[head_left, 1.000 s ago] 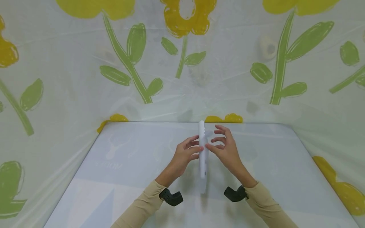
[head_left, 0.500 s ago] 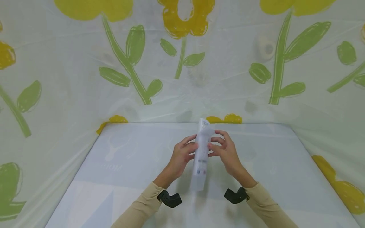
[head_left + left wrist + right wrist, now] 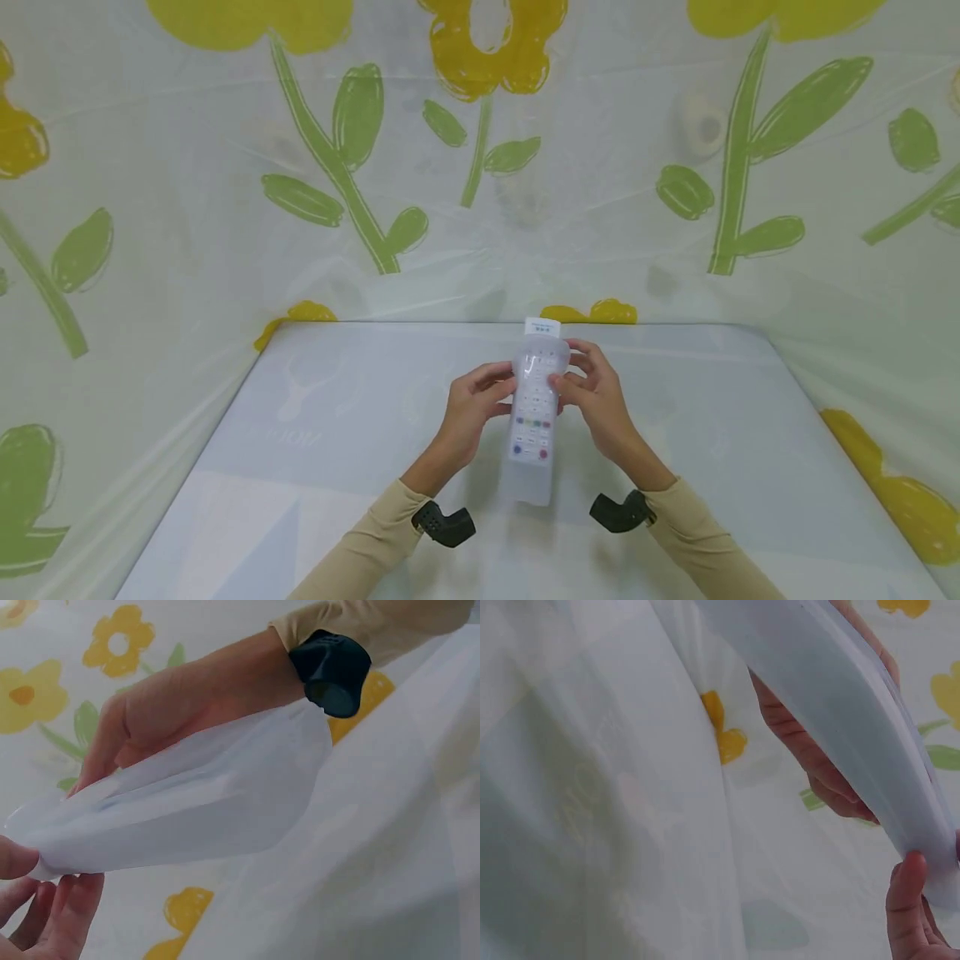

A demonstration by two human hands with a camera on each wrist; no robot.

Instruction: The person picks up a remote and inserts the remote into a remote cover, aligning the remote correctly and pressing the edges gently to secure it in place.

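Note:
A white remote control (image 3: pixel 542 327) with small coloured buttons sits inside a translucent plastic sleeve (image 3: pixel 531 485). Its far end sticks out of the sleeve's flared mouth, while the sleeve's near end hangs slack past the remote. My left hand (image 3: pixel 467 410) grips the left edge, thumb at the side and fingers partly hidden behind. On the opposite edge, my right hand (image 3: pixel 600 402) pinches with its thumb on the front near the mouth. Both wrist views show the sleeve (image 3: pixel 225 802) from the side, held between fingers of the two hands. The button face tilts toward the head camera.
Below the hands spreads a pale table (image 3: pixel 675 467) with faint printing. A white curtain (image 3: pixel 592 183) with yellow flowers and green leaves surrounds its back and sides. Black wrist cameras (image 3: pixel 444 525) are strapped over beige sleeves (image 3: pixel 371 542).
The remote in its sleeve has turned from edge-on to showing its button face. My right hand, earlier loosely spread beside it, now has its fingers round the right edge.

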